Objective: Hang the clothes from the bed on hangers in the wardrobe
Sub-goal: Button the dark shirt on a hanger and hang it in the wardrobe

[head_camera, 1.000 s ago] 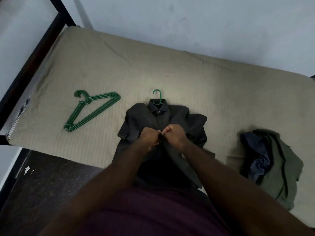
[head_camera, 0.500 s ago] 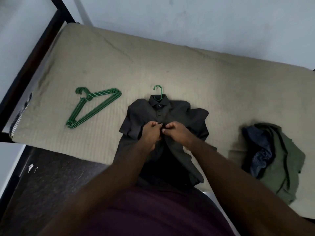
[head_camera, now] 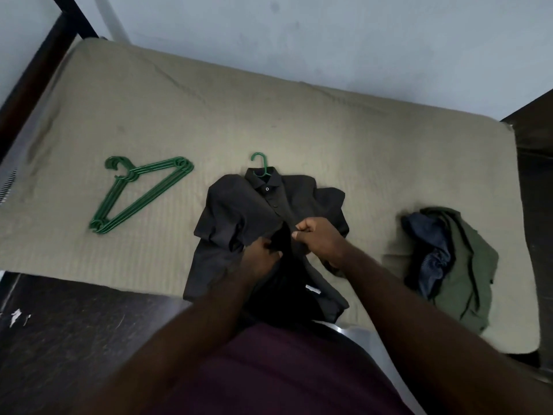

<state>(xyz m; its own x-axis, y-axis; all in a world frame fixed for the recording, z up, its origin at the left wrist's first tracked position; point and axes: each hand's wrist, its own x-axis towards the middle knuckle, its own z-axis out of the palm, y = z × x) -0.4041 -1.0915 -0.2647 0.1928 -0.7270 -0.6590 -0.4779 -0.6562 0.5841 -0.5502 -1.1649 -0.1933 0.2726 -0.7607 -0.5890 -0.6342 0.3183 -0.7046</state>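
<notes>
Head camera: a dark shirt lies on the bed, a green hanger hooking out at its 12 o'clock, left hand and right hand each pinching a front edge, spare hangers at 9 o'clock, a clothes pile at 3.

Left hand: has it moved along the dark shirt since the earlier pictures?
Yes. The left hand has moved down the dark shirt, away from the hanger hook at the collar, and is now lower than the right hand.
</notes>
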